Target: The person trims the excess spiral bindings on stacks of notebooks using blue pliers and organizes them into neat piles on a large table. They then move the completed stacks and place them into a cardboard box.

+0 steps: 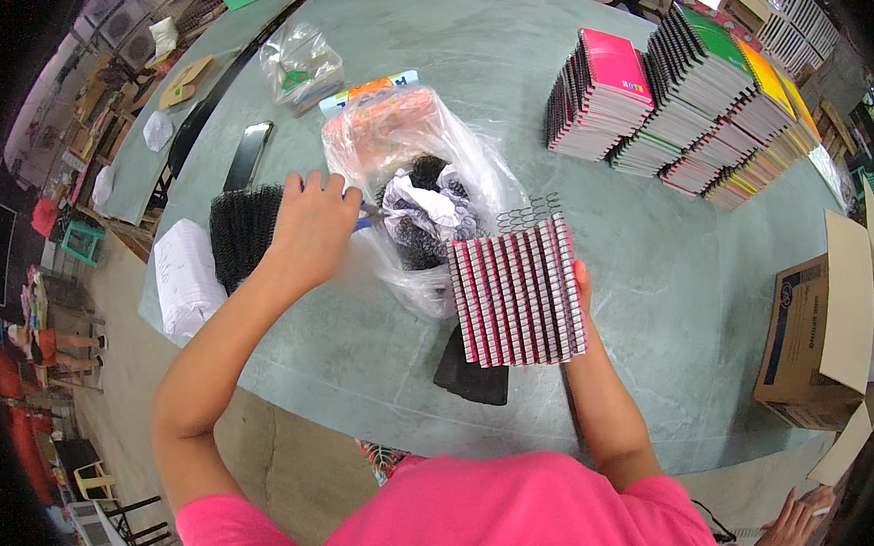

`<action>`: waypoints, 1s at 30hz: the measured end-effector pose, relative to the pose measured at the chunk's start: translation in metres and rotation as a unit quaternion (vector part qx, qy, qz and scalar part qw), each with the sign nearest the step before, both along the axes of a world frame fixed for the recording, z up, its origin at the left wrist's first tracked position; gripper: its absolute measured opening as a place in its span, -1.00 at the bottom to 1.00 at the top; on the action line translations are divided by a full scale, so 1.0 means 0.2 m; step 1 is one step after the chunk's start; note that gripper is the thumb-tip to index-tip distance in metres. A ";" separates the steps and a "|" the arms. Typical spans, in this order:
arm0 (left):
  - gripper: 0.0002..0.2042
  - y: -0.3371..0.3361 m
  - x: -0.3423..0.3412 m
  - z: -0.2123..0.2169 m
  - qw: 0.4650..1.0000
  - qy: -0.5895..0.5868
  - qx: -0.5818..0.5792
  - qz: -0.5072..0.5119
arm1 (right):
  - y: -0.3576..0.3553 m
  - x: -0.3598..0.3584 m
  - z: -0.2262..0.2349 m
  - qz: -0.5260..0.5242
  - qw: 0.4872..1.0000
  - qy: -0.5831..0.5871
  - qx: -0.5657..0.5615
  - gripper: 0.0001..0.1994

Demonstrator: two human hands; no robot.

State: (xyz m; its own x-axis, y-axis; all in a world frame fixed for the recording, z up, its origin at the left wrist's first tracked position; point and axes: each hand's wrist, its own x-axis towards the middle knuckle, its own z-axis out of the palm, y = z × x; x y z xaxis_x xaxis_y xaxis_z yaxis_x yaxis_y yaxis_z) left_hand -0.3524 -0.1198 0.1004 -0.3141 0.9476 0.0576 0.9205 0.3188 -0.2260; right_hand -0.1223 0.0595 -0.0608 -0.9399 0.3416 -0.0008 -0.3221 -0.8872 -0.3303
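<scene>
Clearly my right hand props the stiff, weighty notebook stack edge-up, fingers clamped on its far side. My left hand reaches the soft plastic bag, fingers curled; whether they grip I cannot tell.

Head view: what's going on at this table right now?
A person in a pink shirt stands at a green table. The right hand steadies a row of unbound notebooks on edge. The left hand reaches toward a clear plastic bag of black wire coils. Finished spiral notebooks are stacked at the far right.
</scene>
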 end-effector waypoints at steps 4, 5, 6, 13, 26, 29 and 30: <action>-0.65 0.07 0.13 0.04 0.987 -0.121 0.088 -0.062 | -0.02 0.00 0.03 -0.001 1.000 -0.001 0.002 -0.31; -0.64 0.10 0.16 0.03 0.986 -0.120 0.082 -0.077 | -0.02 0.00 0.04 0.002 1.000 0.004 -0.002 -0.31; -0.63 0.12 0.20 0.03 0.986 -0.119 0.077 -0.092 | -0.03 -0.01 0.05 0.004 1.000 0.009 -0.005 -0.31; -0.61 0.17 0.23 0.04 0.985 -0.101 0.073 -0.116 | -0.03 -0.01 0.03 0.007 0.999 0.037 0.002 -0.33; -0.68 0.20 0.25 0.05 0.984 -0.116 0.035 -0.132 | -0.03 -0.02 0.06 0.024 0.999 0.039 -0.005 -0.30; -0.70 0.16 0.24 0.01 0.979 -0.161 0.027 -0.124 | -0.04 0.00 0.08 0.000 1.000 0.017 0.008 -0.29; -0.70 0.14 0.23 -0.01 0.976 -0.182 0.030 -0.118 | -0.06 -0.01 0.10 -0.006 1.000 0.016 0.022 -0.29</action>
